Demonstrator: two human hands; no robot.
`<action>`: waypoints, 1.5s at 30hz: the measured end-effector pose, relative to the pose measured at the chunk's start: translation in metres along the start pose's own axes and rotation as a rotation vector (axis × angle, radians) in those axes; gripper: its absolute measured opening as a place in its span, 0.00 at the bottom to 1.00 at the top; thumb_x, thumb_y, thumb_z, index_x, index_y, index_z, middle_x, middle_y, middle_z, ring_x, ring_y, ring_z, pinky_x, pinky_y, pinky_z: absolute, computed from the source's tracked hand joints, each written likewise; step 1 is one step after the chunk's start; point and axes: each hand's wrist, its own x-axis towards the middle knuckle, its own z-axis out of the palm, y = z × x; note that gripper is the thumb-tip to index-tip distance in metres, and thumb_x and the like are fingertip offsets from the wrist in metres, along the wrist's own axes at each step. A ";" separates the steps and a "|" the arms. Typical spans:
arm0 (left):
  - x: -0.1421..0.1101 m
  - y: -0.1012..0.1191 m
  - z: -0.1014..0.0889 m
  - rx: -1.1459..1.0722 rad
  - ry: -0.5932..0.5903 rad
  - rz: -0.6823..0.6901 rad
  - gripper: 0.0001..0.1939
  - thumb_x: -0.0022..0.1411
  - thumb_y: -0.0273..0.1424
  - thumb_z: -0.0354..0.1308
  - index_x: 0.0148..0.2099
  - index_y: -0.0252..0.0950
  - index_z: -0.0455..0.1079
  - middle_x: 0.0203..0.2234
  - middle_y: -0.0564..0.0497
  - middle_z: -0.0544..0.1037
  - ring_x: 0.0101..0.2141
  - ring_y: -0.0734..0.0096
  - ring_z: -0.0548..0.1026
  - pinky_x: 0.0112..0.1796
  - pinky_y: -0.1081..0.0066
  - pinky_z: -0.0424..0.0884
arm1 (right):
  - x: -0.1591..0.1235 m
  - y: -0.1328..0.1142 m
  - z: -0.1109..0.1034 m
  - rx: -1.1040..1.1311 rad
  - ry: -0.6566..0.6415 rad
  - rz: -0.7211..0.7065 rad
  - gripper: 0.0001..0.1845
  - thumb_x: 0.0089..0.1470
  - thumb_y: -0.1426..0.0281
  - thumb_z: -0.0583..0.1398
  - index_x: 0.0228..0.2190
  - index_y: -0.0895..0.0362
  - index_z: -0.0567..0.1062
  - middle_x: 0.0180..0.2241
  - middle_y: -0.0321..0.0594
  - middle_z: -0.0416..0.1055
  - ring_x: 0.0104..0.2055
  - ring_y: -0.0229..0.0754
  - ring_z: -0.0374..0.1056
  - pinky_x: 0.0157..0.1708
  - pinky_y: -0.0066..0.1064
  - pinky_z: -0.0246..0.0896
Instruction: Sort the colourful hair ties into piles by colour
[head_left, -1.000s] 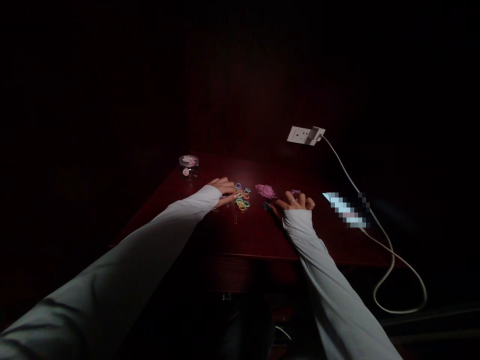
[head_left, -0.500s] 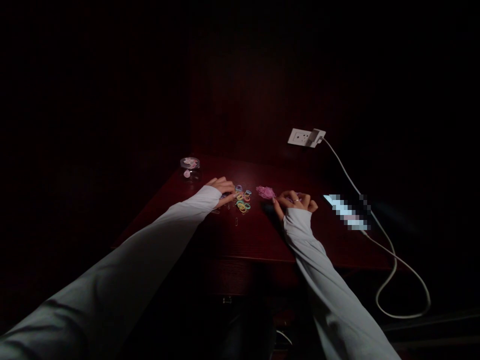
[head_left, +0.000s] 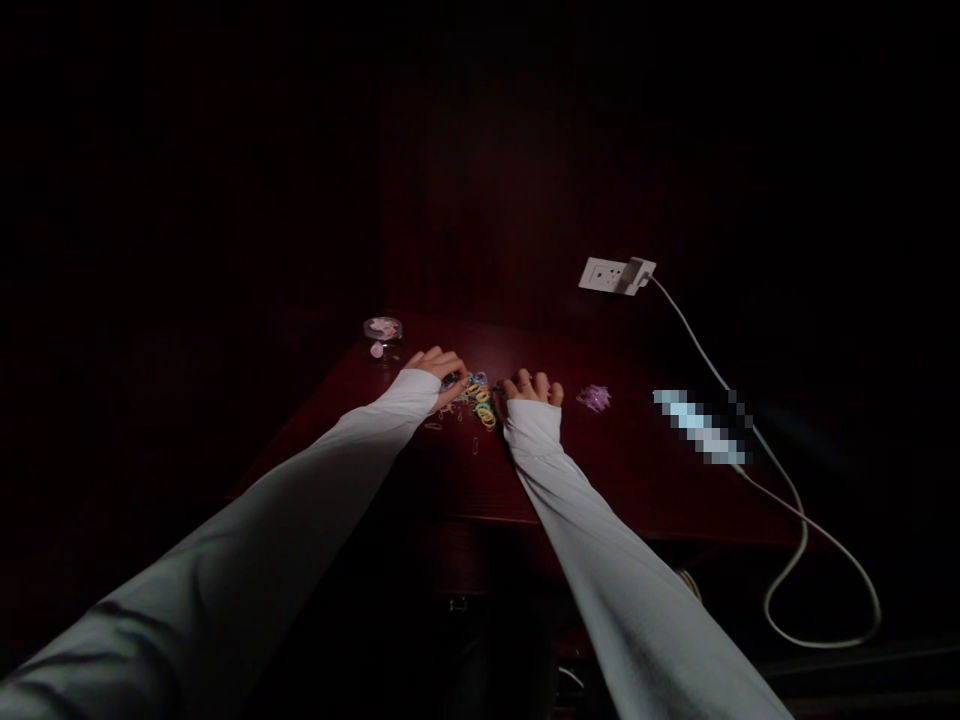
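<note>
Here, thin round bands (head_left: 485, 412) adjoin left hand (head_left: 437, 372).

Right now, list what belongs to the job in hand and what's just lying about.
Likely in the job:
- coloured bands
- purple pile
- pink pieces under right hand
- loose clips

Seemingly lying about:
- clear jar
- blurred device
- plugged-in charger
- white cable

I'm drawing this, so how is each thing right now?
Left hand: fingers curled
Right hand: fingers curled
Bands: loose, in a jumble
Purple pile: heaped, untouched
Charger: plugged in
Phone: lit, cable attached
Jar: upright, can't tell if shut
</note>
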 end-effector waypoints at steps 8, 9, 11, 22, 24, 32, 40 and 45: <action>0.001 0.000 0.001 -0.005 -0.025 0.000 0.06 0.68 0.31 0.56 0.41 0.38 0.74 0.42 0.50 0.79 0.45 0.62 0.70 0.45 0.64 0.61 | 0.015 0.003 0.009 -0.007 -0.106 0.012 0.20 0.67 0.68 0.49 0.45 0.54 0.80 0.57 0.52 0.71 0.58 0.55 0.57 0.56 0.49 0.45; 0.001 0.000 0.001 -0.005 -0.030 0.001 0.06 0.68 0.32 0.56 0.41 0.38 0.74 0.42 0.50 0.79 0.45 0.62 0.70 0.46 0.64 0.60 | 0.015 0.003 0.008 -0.008 -0.115 0.013 0.20 0.67 0.69 0.49 0.46 0.54 0.80 0.57 0.52 0.71 0.58 0.55 0.57 0.56 0.48 0.45; 0.001 0.000 0.001 -0.007 -0.040 0.005 0.07 0.69 0.32 0.55 0.41 0.38 0.74 0.42 0.50 0.79 0.45 0.61 0.69 0.45 0.64 0.60 | 0.014 0.002 0.007 -0.004 -0.125 0.019 0.20 0.67 0.69 0.49 0.46 0.53 0.80 0.56 0.51 0.71 0.58 0.54 0.57 0.55 0.48 0.45; 0.002 0.005 -0.004 0.013 -0.087 -0.005 0.07 0.69 0.32 0.55 0.42 0.38 0.74 0.42 0.50 0.79 0.45 0.61 0.70 0.45 0.64 0.60 | 0.007 0.006 0.011 0.071 -0.077 -0.003 0.18 0.67 0.59 0.53 0.47 0.48 0.80 0.52 0.44 0.73 0.56 0.55 0.55 0.53 0.46 0.39; 0.002 0.005 -0.005 0.014 -0.079 -0.003 0.07 0.69 0.32 0.55 0.42 0.38 0.74 0.42 0.50 0.79 0.45 0.61 0.70 0.45 0.64 0.60 | 0.006 0.006 0.011 0.068 -0.061 0.000 0.17 0.67 0.59 0.54 0.48 0.48 0.80 0.52 0.44 0.73 0.56 0.55 0.55 0.54 0.45 0.38; 0.001 0.004 -0.001 0.003 -0.060 0.002 0.07 0.69 0.31 0.55 0.42 0.39 0.74 0.42 0.50 0.79 0.45 0.62 0.70 0.45 0.64 0.60 | 0.009 0.006 0.012 0.056 -0.086 0.025 0.16 0.65 0.59 0.55 0.41 0.47 0.82 0.52 0.44 0.73 0.55 0.55 0.56 0.52 0.46 0.39; 0.001 0.001 -0.001 -0.024 -0.044 0.000 0.07 0.69 0.33 0.55 0.41 0.39 0.75 0.41 0.50 0.80 0.44 0.61 0.70 0.44 0.63 0.61 | 0.009 0.002 0.008 0.068 -0.042 0.009 0.19 0.68 0.58 0.52 0.41 0.49 0.81 0.51 0.44 0.74 0.54 0.54 0.56 0.51 0.45 0.39; 0.002 0.001 0.002 -0.051 -0.002 -0.014 0.08 0.70 0.34 0.55 0.45 0.40 0.75 0.43 0.51 0.80 0.45 0.61 0.70 0.47 0.63 0.62 | 0.002 0.002 0.003 0.116 0.042 0.010 0.19 0.69 0.58 0.52 0.41 0.48 0.81 0.47 0.41 0.75 0.52 0.52 0.56 0.50 0.43 0.37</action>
